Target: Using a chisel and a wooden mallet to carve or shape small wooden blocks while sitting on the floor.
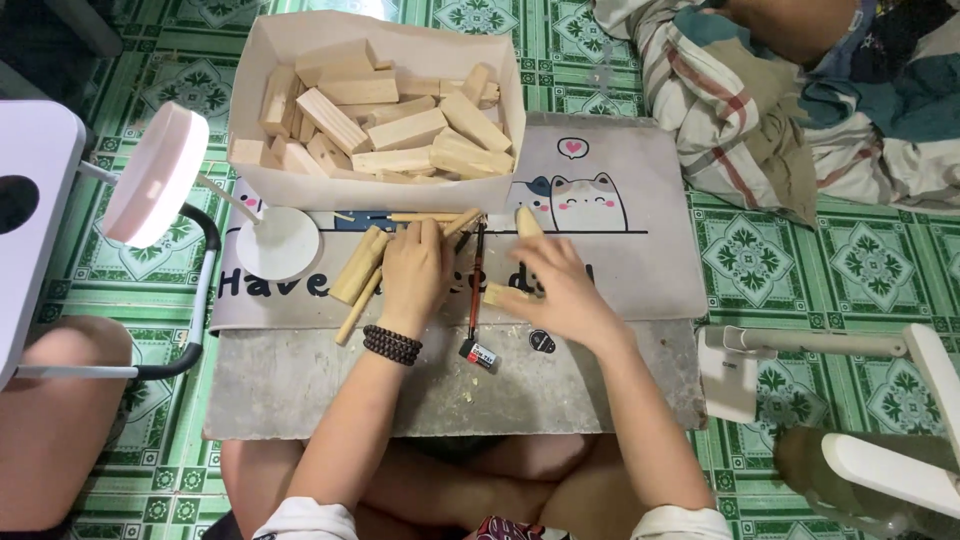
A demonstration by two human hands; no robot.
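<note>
Your left hand lies flat, fingers spread over thin wooden sticks just below the block-filled cardboard box. Your right hand pinches a small wood piece, fingers narrow, near a tapered offcut. The dark-handled carving tool lies between both hands. Risk: a sideways sweep could catch its tip, and the round dowels could roll off the mat.

Both forearms are reaching forward from the crossed legs toward the cardboard box. The left hand (a dark bead bracelet circling its wrist) is lying palm down just below the box. The right hand is curling beside it, fingers pinching.
</note>
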